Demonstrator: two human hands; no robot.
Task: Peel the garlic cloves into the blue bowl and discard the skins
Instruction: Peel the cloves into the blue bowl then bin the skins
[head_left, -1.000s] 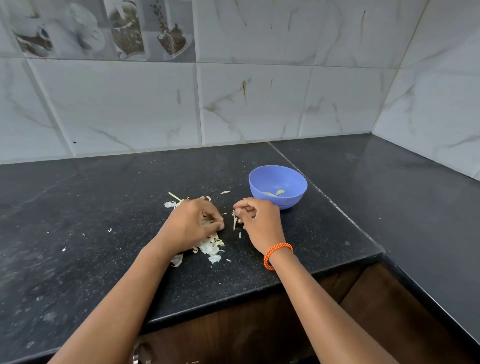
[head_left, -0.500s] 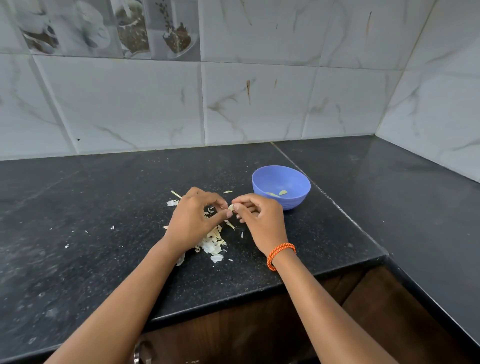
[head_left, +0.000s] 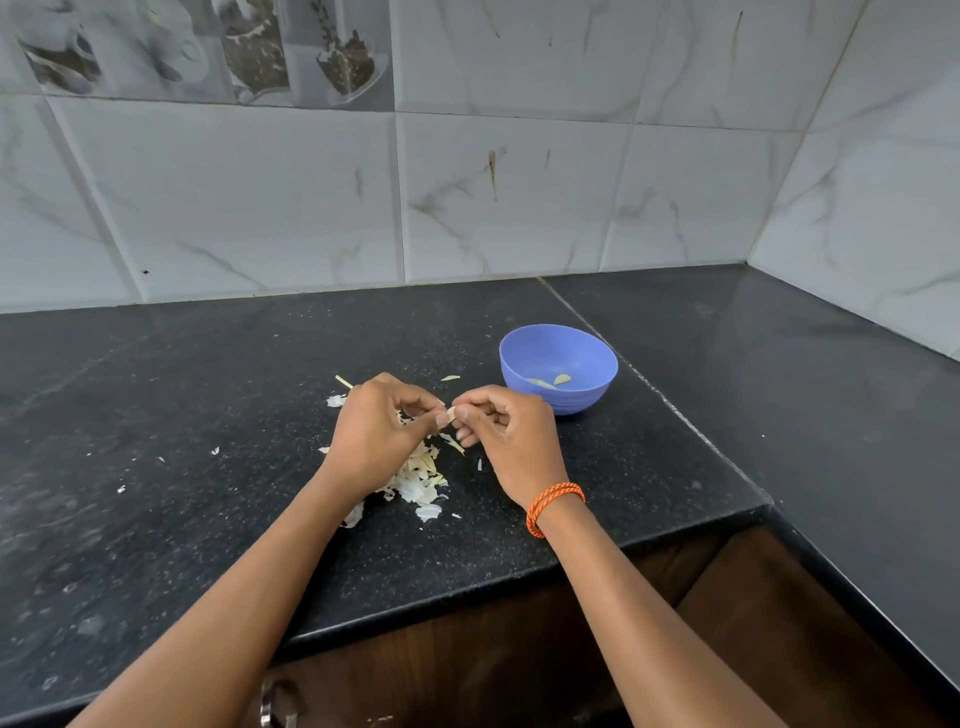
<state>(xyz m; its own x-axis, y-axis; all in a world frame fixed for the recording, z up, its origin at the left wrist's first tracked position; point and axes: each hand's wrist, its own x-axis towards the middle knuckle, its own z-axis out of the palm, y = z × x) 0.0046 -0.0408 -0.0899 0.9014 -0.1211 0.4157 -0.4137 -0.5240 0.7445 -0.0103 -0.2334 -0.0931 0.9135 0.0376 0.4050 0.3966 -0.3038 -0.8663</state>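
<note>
Pinched between left hand (head_left: 375, 435) and right hand (head_left: 506, 437), fingertips of both curled round it: 1 pale garlic clove (head_left: 451, 414), small and half hidden, near the black counter (head_left: 208, 395) front edge. Blue bowl (head_left: 558, 367) just right (2 peeled cloves (head_left: 549, 382) inside); skins (head_left: 420, 474) heaped beneath the left hand.

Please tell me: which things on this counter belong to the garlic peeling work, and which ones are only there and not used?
Part of the job:
- garlic clove, pinched between left hand and right hand
- blue bowl, a few peeled pieces inside
- pile of skins on the counter

Only there:
- orange wrist band
- tiled wall
- handle below the counter edge
</note>
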